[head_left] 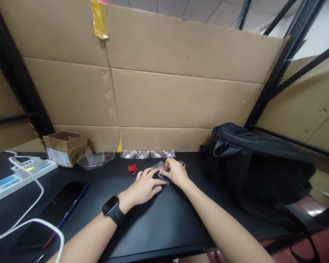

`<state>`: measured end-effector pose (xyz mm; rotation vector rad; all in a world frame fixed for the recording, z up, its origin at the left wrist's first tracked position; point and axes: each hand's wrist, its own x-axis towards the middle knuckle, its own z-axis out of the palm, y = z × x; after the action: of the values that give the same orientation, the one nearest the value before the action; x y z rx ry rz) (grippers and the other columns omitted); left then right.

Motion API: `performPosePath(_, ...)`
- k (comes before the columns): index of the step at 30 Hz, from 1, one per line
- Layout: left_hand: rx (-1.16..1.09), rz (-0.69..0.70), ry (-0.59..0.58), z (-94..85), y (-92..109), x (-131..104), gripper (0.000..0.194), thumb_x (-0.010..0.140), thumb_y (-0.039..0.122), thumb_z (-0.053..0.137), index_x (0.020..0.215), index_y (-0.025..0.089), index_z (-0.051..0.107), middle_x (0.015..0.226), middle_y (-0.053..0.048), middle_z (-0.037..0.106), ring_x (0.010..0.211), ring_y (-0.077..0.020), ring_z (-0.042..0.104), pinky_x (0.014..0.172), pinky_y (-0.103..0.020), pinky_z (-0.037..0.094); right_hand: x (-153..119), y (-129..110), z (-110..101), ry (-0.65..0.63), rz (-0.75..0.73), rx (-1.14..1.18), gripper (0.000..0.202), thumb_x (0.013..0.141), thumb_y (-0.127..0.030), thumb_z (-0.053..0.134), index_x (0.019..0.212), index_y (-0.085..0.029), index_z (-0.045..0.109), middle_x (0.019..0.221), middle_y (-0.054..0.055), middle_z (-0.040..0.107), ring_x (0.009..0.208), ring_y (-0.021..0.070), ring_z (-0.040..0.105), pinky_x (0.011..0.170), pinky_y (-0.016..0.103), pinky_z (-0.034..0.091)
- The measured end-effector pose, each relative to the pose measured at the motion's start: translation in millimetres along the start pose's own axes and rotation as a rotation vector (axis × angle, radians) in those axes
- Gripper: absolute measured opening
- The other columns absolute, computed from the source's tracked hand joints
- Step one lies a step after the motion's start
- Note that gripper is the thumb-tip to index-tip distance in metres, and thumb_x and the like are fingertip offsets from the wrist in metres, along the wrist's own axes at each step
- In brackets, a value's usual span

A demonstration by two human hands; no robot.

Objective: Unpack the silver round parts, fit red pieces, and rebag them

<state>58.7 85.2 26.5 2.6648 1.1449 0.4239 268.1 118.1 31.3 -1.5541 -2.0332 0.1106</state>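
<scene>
Both hands at work low on the black tabletop (159, 226), over a small clear packet (161, 166) with something red in it. Packet lay near the middle, partly hidden by the fingers. Left hand (143, 187) palm down, fingers spread, fingertips at the packet's near left side; dark watch (113, 210) on that wrist. Right hand (177, 172) bent over the packet's right side, thumb and forefinger close together at the plastic; could not tell whether they pinched it.

Behind, four similar packets (143, 155) in a row along the foot of the cardboard wall (159, 102), each showing a bit of red. Left of the hands, a small heap of red cords (132, 168). Just beside the right hand, a pale ring (182, 164), partly covered.

Further left: open cardboard box (64, 151), crumpled clear bag (95, 160) next to it, white power strip (22, 179) with a white cable (40, 191) looping forward, and a dark flat device (59, 204) lying slantwise under the cable. Far right: bulky black backpack (252, 168), well apart from the packet.
</scene>
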Motion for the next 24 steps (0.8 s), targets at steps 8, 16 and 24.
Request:
performPosePath(8,-0.041,0.005,0.02,-11.6,1,-3,0.03,0.094,0.031,0.053,0.111,0.047,0.072,0.152,0.004,0.041,0.141,-0.0347,0.026,0.109,-0.063,0.026,-9,5,7,0.045,-0.034,0.06,0.018,0.081,-0.02,0.067,0.09,-0.023,0.052,0.093,0.0,0.059,0.081,0.0153,0.055,0.064,0.024,0.034)
performPosePath(16,-0.021,-0.113,0.261,-17.3,-2,5,0.033,0.081,0.013,0.057,0.111,0.028,0.061,0.115,-0.003,0.064,0.11,-0.0237,0.051,0.096,-0.04,0.038,-1,18,-20,-0.181,-0.182,0.349,0.016,0.098,-0.024,0.044,0.104,-0.02,0.058,0.093,0.002,0.062,0.076,0.0134,0.058,0.072,0.026,0.045)
performPosePath(24,-0.009,-0.187,0.306,-11.7,-2,13,0.014,0.091,0.036,0.06,0.091,0.027,0.07,0.104,-0.002,0.069,0.106,-0.0239,0.055,0.094,-0.041,0.033,-1,31,-24,-0.204,-0.227,0.282,0.017,0.076,-0.026,0.078,0.092,-0.022,0.072,0.098,0.002,0.064,0.078,0.0133,0.061,0.074,0.025,0.046)
